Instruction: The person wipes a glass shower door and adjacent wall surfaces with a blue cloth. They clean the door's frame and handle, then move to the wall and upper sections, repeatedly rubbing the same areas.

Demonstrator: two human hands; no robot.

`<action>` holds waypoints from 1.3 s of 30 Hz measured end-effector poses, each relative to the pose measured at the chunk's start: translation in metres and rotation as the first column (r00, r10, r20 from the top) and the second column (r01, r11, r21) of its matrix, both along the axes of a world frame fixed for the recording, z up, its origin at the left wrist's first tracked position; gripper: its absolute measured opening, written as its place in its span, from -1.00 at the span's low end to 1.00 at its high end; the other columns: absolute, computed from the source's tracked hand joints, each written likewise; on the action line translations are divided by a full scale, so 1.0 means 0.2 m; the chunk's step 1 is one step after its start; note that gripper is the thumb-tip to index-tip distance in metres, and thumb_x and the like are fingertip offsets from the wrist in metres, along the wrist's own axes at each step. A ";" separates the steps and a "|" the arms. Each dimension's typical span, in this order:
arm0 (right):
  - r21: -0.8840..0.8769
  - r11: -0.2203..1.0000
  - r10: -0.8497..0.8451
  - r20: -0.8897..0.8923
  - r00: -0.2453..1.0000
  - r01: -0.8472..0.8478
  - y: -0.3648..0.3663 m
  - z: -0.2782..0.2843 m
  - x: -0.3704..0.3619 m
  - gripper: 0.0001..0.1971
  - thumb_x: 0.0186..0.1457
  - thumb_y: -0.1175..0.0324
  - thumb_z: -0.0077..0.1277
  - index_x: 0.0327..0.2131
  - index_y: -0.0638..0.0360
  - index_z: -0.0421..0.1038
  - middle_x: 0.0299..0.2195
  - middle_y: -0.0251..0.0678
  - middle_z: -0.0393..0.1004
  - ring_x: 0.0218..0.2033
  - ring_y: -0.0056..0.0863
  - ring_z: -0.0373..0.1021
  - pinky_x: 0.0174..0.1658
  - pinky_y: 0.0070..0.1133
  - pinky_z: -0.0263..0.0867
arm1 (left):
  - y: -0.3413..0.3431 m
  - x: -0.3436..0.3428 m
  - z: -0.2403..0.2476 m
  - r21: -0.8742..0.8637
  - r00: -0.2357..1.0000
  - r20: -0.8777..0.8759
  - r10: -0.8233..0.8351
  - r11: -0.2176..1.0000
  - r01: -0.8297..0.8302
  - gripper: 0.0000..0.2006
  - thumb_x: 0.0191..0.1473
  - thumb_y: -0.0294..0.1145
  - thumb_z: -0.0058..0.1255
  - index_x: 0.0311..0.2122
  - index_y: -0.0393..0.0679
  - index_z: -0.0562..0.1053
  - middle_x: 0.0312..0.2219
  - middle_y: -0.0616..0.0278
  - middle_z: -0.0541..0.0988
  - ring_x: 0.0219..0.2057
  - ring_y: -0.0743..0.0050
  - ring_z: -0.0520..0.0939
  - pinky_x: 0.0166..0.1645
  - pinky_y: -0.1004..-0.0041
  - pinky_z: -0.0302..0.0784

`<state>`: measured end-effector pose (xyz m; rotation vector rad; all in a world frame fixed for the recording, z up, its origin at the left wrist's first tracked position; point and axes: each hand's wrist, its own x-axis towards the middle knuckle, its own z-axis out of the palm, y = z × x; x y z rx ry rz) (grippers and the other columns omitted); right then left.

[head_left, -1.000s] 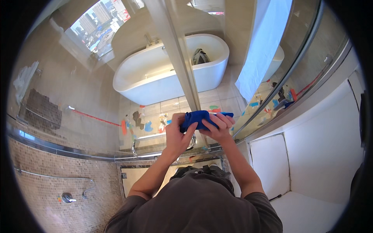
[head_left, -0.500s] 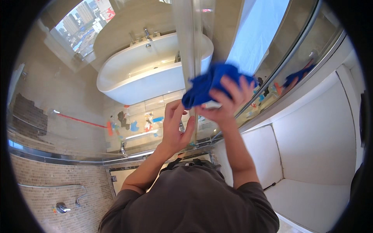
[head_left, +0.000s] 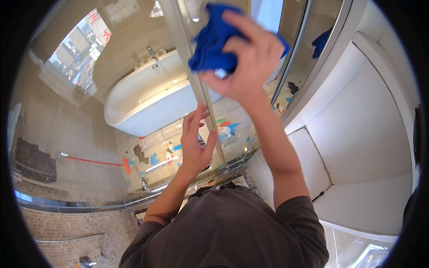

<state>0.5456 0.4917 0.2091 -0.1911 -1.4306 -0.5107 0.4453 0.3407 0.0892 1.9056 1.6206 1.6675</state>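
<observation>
A bunched blue cloth (head_left: 217, 40) is in my right hand (head_left: 250, 60), raised against the upper part of a pale vertical door frame (head_left: 185, 40). My fingers curl over the cloth and the hand is somewhat blurred. Lower on the same frame, my left hand (head_left: 195, 145) has its fingers stretched up and its thumb spread, the fingertips at the frame's edge. Nothing shows in that hand. A clear glass panel (head_left: 89, 147) spreads to the left of the frame.
Beyond the glass stands a white bathtub (head_left: 149, 114). Colourful scraps (head_left: 228, 127) lie on the tiled floor behind the frame. A metal handle bar (head_left: 161, 188) crosses low on the glass. White shelving (head_left: 357, 134) rises at right, and a shower mixer (head_left: 87, 262) sits at lower left.
My right hand has moved up and slightly left with the cloth. The left hand has shifted a little left and down in the picture. The whole view has tilted somewhat.
</observation>
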 end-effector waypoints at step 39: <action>-0.284 0.959 -0.002 -0.020 1.000 -0.003 0.13 -0.83 0.25 -0.76 -0.18 0.49 0.02 -0.37 0.04 0.23 0.02 -0.15 0.40 0.05 -0.10 0.19 0.12 -0.28 0.01 | 0.04 0.04 -0.14 0.097 0.994 0.048 0.100 0.990 -0.104 -0.47 0.03 -0.69 -0.07 0.15 -0.21 0.21 0.01 0.03 0.41 0.04 0.27 0.47 -0.07 0.40 0.44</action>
